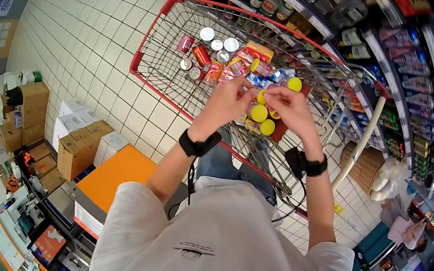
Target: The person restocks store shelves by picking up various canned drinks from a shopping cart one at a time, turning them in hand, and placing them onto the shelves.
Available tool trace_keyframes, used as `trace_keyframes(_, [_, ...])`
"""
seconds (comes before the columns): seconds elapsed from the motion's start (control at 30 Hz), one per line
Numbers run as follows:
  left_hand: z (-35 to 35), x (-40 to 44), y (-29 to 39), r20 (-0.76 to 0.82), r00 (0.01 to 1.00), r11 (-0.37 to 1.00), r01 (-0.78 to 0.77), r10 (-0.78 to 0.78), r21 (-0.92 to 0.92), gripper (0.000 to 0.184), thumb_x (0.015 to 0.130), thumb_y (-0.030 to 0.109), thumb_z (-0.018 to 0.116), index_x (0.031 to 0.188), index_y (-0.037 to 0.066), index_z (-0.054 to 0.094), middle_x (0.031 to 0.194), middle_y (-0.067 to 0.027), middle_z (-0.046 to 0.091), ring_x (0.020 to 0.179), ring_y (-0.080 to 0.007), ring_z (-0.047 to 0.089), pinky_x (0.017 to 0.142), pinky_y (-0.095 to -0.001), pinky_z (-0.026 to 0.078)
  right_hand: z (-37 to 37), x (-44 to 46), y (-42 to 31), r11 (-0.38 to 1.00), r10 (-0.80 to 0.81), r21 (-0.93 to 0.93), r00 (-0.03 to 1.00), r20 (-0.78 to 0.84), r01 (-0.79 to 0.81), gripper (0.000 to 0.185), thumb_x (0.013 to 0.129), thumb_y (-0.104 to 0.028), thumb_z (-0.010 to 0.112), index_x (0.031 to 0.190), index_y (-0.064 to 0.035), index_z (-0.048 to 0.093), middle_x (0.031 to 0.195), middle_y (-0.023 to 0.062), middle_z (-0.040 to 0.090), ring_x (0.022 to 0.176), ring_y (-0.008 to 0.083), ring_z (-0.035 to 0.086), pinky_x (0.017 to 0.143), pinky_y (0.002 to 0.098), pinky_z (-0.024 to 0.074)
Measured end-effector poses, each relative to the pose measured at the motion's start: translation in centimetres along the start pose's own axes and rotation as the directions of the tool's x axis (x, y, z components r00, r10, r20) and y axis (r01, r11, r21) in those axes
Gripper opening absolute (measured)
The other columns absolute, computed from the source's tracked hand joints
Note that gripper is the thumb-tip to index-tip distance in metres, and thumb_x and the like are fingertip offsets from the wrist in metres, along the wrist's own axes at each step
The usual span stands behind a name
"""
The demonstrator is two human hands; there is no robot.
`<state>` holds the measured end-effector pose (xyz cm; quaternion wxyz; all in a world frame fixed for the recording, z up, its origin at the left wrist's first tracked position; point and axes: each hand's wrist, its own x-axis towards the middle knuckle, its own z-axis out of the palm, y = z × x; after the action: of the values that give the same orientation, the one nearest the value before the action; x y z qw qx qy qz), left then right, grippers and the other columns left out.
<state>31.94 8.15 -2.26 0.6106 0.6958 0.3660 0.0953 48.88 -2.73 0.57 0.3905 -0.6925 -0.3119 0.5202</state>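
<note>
the shopping cart (136, 62) carries everything, and you reach in over its near long edge, around the middle of its length. your left hand (227, 104) and right hand (292, 109) face each other, fingers bent and thumbs close to the fingertips; whether either one grips anything, the view cannot tell. you seem to be at a fine fingertip step, handling a yellow-lidded jar (261, 96) that sits between them. as a judgement, your next move calls for steady tips and a sure hold on it, with its neighbours left undisturbed.

that jar's lid faces up toward you; its body is mostly hidden, so its long axis likely runs down from the lid, the tilt unclear. toward the near edge, the other yellow-lidded jars (258, 113) also show you their lids. farther from you, a lying jar (262, 68) points its lid at the cart's front edge, its axis roughly lengthwise, and a red can (202, 55) lies much the same way, nearer that front edge.
</note>
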Motion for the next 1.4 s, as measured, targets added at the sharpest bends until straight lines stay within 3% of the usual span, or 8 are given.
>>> trace_keyframes(0.17, [-6.2,7.9,-10.4,-0.16,0.987,0.948,0.043,0.009,0.316,0.028,0.082,0.017,0.068,0.096,-0.007,0.062,0.08,-0.0238,0.069,0.075,-0.0346,0.071,0.066,-0.0444,0.056,6.7,10.2,4.6,0.985,0.135,-0.106,0.991,-0.006,-0.135,0.034,0.087,-0.026,0.07,0.109,0.0,0.067,0.092,0.0111,0.072,0.081,0.0165,0.068,0.073,0.0304,0.0535])
trace_keyframes(0.37, [-9.9,16.1,-19.5,-0.176,0.976,0.763,0.213,-0.132,0.61,0.055,0.077,0.02,0.073,0.115,-0.01,0.047,0.107,-0.0299,0.06,0.099,-0.0441,0.064,0.081,-0.0455,0.056,12.5,18.9,7.1,0.927,-0.066,-0.373,0.995,-0.074,0.034,0.042,0.084,-0.024,0.067,0.119,0.0006,0.063,0.107,0.0242,0.068,0.103,0.0389,0.065,0.089,0.0423,0.0513])
trace_keyframes(0.67, [-11.4,23.9,-26.6,-0.156,0.986,0.887,0.026,0.053,0.461,0.08,0.069,0.015,0.082,0.132,-0.001,0.037,0.131,-0.0253,0.045,0.122,-0.0461,0.045,0.103,-0.0496,0.042,15.3,20.6,14.3,0.938,0.25,-0.249,0.968,0.005,-0.241,0.041,0.083,-0.03,0.069,0.111,0.0003,0.066,0.099,0.0206,0.07,0.094,0.0323,0.068,0.081,0.04,0.0535])
trace_keyframes(0.83, [-10.9,26.4,-29.0,-0.032,0.999,0.828,0.042,-0.03,0.559,0.086,0.07,0.009,0.079,0.145,0.021,0.038,0.15,-0.0216,0.028,0.136,-0.0484,0.029,0.112,-0.0509,0.035,14.9,19.6,16.3,0.921,0.356,-0.181,0.934,0.032,-0.345,0.036,0.083,-0.028,0.069,0.107,-0.0016,0.068,0.094,0.0178,0.071,0.088,0.0311,0.07,0.078,0.0394,0.0544])
trace_keyframes(0.93, [-10.1,26.7,-29.3,-0.062,0.998,0.826,0.046,-0.013,0.562,0.082,0.07,-0.001,0.072,0.143,0.019,0.042,0.147,-0.0243,0.029,0.131,-0.0491,0.031,0.108,-0.0503,0.039,14.6,19.3,16.6,0.918,0.35,-0.208,0.937,0.019,-0.338,0.033,0.089,-0.026,0.067,0.108,0.0007,0.064,0.09,0.0116,0.071,0.082,0.0188,0.067,0.074,0.0332,0.0528])
trace_keyframes(1.07, [-9.6,27.1,-30.1,-0.149,0.989,0.847,0.064,0.018,0.528,0.069,0.071,-0.005,0.069,0.134,0.019,0.051,0.143,-0.0249,0.033,0.127,-0.0498,0.035,0.105,-0.0509,0.041,14.4,18.7,15.8,0.921,0.365,-0.139,0.931,-0.017,-0.364,0.031,0.086,-0.026,0.066,0.106,-0.0018,0.068,0.092,0.016,0.072,0.085,0.0286,0.07,0.077,0.0391,0.0547])
trace_keyframes(1.2, [-10.4,25.8,-30.7,-0.214,0.973,0.886,0.022,0.088,0.463,0.062,0.073,-0.002,0.069,0.131,0.016,0.053,0.135,-0.0262,0.044,0.123,-0.0466,0.041,0.102,-0.0519,0.041,14.6,18.1,15.3,0.932,0.345,-0.103,0.938,-0.044,-0.348,0.03,0.086,-0.025,0.065,0.105,-0.0015,0.069,0.091,0.0154,0.073,0.083,0.0277,0.071,0.077,0.0382,0.0548])
trace_keyframes(1.4, [-14.1,21.6,-23.5,-0.237,0.948,0.845,-0.056,0.212,0.532,0.053,0.068,0.012,0.08,0.117,0.008,0.063,0.101,-0.0201,0.067,0.108,-0.0403,0.058,0.091,-0.0455,0.051,13.8,17.2,13.2,0.962,0.256,-0.082,0.964,-0.074,-0.262,0.032,0.086,-0.025,0.066,0.108,-0.0007,0.067,0.094,0.015,0.072,0.085,0.0261,0.07,0.076,0.0362,0.0543])
